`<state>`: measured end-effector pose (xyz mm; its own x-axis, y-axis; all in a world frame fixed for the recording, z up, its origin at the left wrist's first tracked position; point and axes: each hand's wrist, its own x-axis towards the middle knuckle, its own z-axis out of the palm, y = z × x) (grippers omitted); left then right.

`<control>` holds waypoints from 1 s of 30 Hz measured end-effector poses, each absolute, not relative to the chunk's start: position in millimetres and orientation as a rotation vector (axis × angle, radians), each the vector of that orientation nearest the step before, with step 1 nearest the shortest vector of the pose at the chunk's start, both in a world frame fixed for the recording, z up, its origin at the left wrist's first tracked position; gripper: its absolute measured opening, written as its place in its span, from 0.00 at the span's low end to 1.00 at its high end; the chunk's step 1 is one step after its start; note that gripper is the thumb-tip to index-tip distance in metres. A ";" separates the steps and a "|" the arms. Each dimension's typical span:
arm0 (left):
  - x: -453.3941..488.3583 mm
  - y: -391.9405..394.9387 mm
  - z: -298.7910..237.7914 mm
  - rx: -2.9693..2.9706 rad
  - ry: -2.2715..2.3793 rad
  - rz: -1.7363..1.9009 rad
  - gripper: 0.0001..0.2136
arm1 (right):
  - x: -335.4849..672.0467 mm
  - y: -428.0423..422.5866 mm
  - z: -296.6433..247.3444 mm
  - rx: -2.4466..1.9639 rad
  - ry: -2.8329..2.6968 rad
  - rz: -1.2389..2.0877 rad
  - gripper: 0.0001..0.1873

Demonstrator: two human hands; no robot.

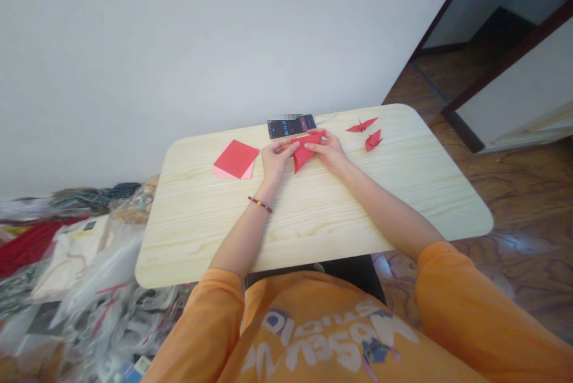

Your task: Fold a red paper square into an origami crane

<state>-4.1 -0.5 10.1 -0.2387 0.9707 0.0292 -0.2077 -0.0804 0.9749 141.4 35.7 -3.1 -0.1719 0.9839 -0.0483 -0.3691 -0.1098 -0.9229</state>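
We pinch a folded red paper piece (305,151) between both hands, near the far edge of a pale wood-grain tabletop (188,216) and about midway along it. Our left hand (276,159) and right hand (329,152) both grasp it, fingers curved over its upper layers, firm but not clenched; exactly where each fingertip presses is hard to tell. A pointed flap hangs below the hands, toward us. With paper this small, we judge it best to pin the layers with our fingertips, line up the edges first, and press a crease only once they meet.

Just beyond our hands, by the far edge, lies a black smartphone (290,126) with a lit screen. Toward the far right corner sit a red origami crane (362,125) and a second red origami crane (373,140). Left of our hands, a square red paper sheet (236,159) rests on a pink paper sheet (222,170).
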 end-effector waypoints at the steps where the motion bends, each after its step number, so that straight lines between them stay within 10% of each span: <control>1: -4.0 -0.7 10.7 0.960 1.188 1.519 0.18 | 141.3 35.3 -2.5 -0.892 -0.980 1.547 0.33; 30: -2.5 -3.2 16.8 0.940 1.154 1.563 0.15 | 139.3 30.4 4.1 -0.894 -0.870 1.589 0.30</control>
<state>-2.5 -3.2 16.8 -0.2589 0.9648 0.0452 -0.2408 -0.1098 0.9643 139.3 30.4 4.1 -0.1540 0.9818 -0.1114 -0.4352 -0.1686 -0.8844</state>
